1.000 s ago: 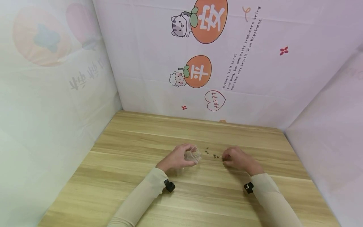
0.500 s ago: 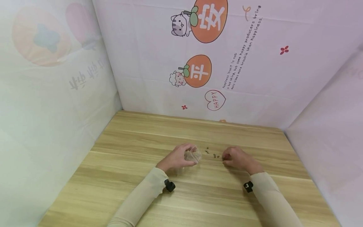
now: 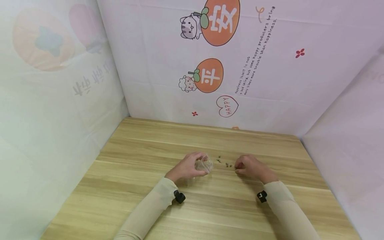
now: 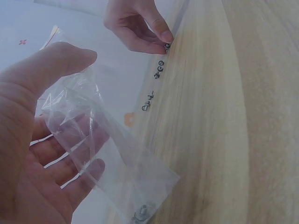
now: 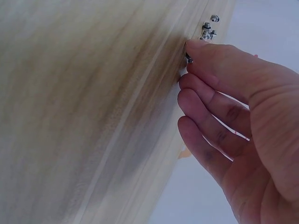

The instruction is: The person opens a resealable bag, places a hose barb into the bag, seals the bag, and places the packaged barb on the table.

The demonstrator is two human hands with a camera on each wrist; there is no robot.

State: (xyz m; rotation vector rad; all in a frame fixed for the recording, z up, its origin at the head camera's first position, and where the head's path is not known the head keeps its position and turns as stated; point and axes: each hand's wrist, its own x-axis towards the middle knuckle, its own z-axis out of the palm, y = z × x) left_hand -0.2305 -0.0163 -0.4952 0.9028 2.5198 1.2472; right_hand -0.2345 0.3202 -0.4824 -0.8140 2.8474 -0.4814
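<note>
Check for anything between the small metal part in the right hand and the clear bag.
Only some loose metal parts, on the wooden table between the right hand, which pinches the small metal part, and the clear bag. They lie low, so a raised path would probably clear them.

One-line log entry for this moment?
left hand: holds clear bag, metal pieces inside | right hand: pinches small metal part | table: loose hardware between hands

Head view bright; wrist views dimmer; soft shadow on tabletop [image 5: 70, 116]; plastic bag [image 4: 110, 128] glints.
</note>
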